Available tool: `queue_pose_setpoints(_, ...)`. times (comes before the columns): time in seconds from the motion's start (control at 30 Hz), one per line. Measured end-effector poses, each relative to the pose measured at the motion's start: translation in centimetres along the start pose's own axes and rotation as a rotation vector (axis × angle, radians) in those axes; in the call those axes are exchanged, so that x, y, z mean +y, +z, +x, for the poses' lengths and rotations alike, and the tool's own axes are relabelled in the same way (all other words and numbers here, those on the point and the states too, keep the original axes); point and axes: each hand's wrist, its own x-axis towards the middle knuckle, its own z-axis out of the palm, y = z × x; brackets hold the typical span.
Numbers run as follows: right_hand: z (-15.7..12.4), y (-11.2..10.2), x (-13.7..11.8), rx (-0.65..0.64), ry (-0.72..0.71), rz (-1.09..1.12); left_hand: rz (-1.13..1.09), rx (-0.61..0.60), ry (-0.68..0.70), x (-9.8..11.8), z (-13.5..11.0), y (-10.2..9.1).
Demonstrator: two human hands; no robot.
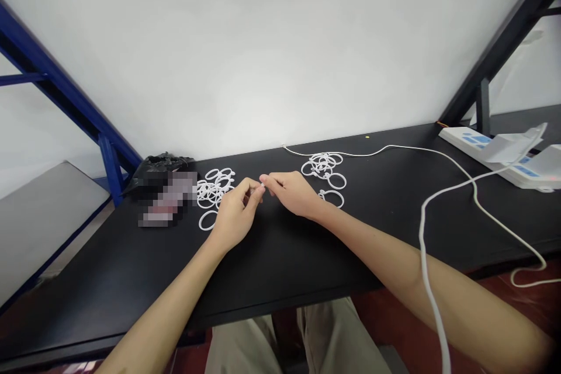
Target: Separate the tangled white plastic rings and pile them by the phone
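Over the middle of the black table, my left hand (239,210) and my right hand (291,191) meet at their fingertips. Both are closed in a pinch on a small white piece (263,185), of which only a speck shows between the fingers. Its full shape is hidden. Just left of my left hand lies a heap of white rings (213,193), each with a small knob or clasp. Beyond my right wrist is a second, smaller group of white rings (324,166), with a single ring (335,197) partly behind the wrist.
A black plastic bag (160,166) and a blurred-out item (169,201) are at the left. White cable (423,228) crosses over my right forearm and along the table (377,216). White devices with blue labels (504,155) stand at the far right. Slanted metal posts (65,85) flank the white wall.
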Motion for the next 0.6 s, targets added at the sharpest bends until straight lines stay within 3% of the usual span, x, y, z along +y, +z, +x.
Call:
queue_pose_setpoints(0.27, -0.2, -0.1, -0.3, -0.008, 0.015, 0.014, 0.116, 0.011, 0.045, -0.1, 0.1, -0.1)
queue_pose_setpoints(0.43, -0.2, -0.3, -0.3, 0.047, 0.055, 0.022, 0.672, 0.266, 0.112, -1.9, 0.6, -1.5)
queue_pose_setpoints(0.5, -0.1, -0.3, -0.3, 0.063, 0.065, 0.023, 0.86, 0.296, 0.042, -2.8, 0.7, -2.3)
queue_pose_setpoints(0.6, -0.1, -0.3, -0.3, 0.065, 0.076, 0.027, 0.957, 0.24, -0.034, -3.6, 0.8, -3.1)
